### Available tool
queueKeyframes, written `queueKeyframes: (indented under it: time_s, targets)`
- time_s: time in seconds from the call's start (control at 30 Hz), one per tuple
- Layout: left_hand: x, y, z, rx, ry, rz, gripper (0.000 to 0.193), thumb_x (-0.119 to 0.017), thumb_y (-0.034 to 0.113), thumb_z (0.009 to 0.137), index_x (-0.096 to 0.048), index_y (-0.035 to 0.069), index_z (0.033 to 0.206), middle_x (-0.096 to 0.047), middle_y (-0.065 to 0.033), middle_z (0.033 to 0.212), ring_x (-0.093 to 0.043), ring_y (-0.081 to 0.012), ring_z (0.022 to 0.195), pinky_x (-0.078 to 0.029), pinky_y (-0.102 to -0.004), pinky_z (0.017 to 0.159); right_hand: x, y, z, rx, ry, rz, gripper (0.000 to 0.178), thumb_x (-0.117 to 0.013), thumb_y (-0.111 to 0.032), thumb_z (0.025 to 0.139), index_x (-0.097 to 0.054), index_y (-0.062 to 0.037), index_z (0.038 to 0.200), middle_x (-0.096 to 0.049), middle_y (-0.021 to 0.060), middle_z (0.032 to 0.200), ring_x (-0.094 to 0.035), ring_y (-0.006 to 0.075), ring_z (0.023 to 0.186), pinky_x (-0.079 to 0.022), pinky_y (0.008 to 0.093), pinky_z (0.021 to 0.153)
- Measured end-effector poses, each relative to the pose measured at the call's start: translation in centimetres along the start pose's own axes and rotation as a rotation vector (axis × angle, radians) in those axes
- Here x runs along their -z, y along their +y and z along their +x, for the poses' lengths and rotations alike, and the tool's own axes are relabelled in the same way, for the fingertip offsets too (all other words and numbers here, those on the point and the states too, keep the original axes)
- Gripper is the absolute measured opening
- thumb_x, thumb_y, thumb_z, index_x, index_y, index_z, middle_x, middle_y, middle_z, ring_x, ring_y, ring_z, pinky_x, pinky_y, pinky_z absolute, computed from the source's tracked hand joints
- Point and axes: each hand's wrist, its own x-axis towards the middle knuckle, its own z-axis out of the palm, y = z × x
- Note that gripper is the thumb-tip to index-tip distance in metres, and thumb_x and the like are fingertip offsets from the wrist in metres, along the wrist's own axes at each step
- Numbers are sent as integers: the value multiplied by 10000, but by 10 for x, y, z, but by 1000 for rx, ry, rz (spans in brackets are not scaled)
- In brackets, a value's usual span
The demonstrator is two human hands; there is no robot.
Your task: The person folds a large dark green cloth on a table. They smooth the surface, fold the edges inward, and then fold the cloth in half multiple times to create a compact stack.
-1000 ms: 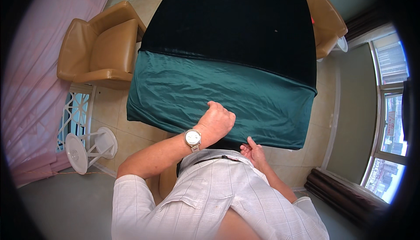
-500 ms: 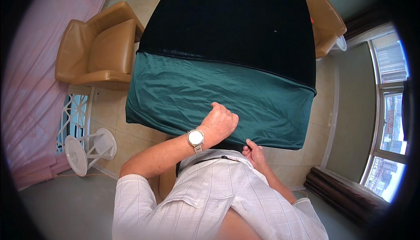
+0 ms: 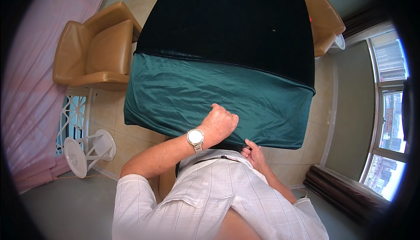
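A green satiny cloth (image 3: 175,82) covers the near part of the table, wrinkled across its top. Over its near middle is my left hand (image 3: 220,122), a wristwatch (image 3: 195,137) on its wrist. Its fingers are curled in and the thumb side points away from me; whatever is inside them is hidden. To the right and closer to my body, my right hand (image 3: 255,154) is at the cloth's near edge. Its fingers are bent, with the thumb up against the edge; I cannot make out what lies between them.
A black velvety cloth (image 3: 227,21) spreads over the far part of the table. Tan armchairs stand to the left (image 3: 109,47) and far right (image 3: 323,19). A white stool (image 3: 103,146) lies on its side at the lower left, near a pink curtain (image 3: 43,65). Windows (image 3: 389,122) line the right.
The view has shifted very slightly, so the table and chairs sit a little further left. Both hands keep their pose and place.
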Motion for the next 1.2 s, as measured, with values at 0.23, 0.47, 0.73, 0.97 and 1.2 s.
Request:
queueKeyframes:
  time_s: [0.23, 0.47, 0.73, 0.97, 1.2]
  targets:
    - [-6, -1, -2, 24, -10, -51, 91, -684, 168, 871, -640, 95, 839, -715, -82, 741, -708, -250, 721, -522, -412, 726, 4, 1, 4, -60, -65, 118, 242, -808, -210, 957, -610, -112, 860, -578, 34, 723, -534, 159, 600, -469, 325, 552]
    - [-13, -1, -5, 29, -17, -36, 84, -683, 168, 874, -635, 106, 843, -706, -70, 730, -706, -242, 719, -518, -404, 723, -6, -4, 1, -55, -71, 89, 214, -790, -235, 970, -629, -107, 1027, -677, 108, 794, -582, 196, 605, -513, 346, 540]
    - [-14, 0, -4, 27, -40, -21, 90, -682, 169, 878, -631, 100, 849, -707, -69, 739, -711, -242, 739, -515, -404, 732, 5, -7, 8, -195, -148, 176, 251, -774, -223, 973, -587, -138, 828, -637, 86, 712, -541, 203, 587, -519, 363, 541]
    - [-16, 1, 0, 21, -73, -46, 77, -676, 163, 880, -636, 97, 872, -718, -76, 765, -715, -251, 763, -519, -410, 750, 0, -8, 5, -239, -167, 185, 248, -731, -290, 1001, -606, -140, 846, -605, 74, 677, -548, 207, 623, -529, 406, 564]
    - [-16, 1, 3, 26, -83, -81, 77, -672, 158, 879, -632, 93, 874, -722, -82, 776, -718, -254, 768, -520, -413, 736, 6, -6, 7, -205, -221, 111, 178, -771, -228, 994, -642, -114, 949, -626, 52, 738, -578, 170, 652, -504, 349, 610]
